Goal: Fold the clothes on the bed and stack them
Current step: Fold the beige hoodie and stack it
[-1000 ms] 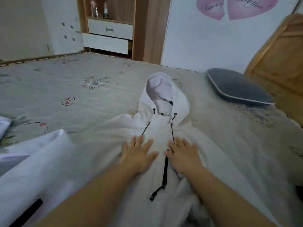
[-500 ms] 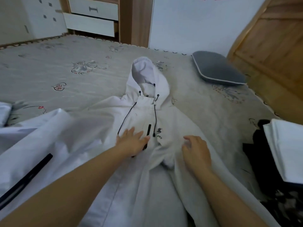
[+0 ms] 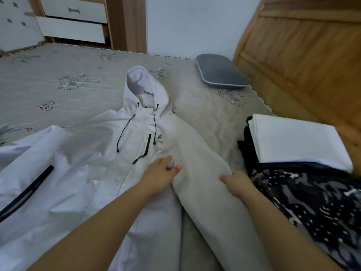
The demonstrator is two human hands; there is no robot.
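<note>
Several garments already sat folded in a stack (image 3: 297,141) at the right of the frame, a white piece on top of dark ones, so we judged part of the task done. The white hooded jacket (image 3: 136,133) still lay spread on the bed (image 3: 58,75) at centre, unfolded; our left hand (image 3: 160,175) pinched its fabric near the chest and our right hand (image 3: 236,181) gripped the edge of its sleeve. More white clothing (image 3: 29,163) at lower left also waited.

One head-worn wide-angle view looks forward and down across the bed (image 3: 58,79). It sits close above both forearms. The wooden headboard (image 3: 304,55) lies to the right
</note>
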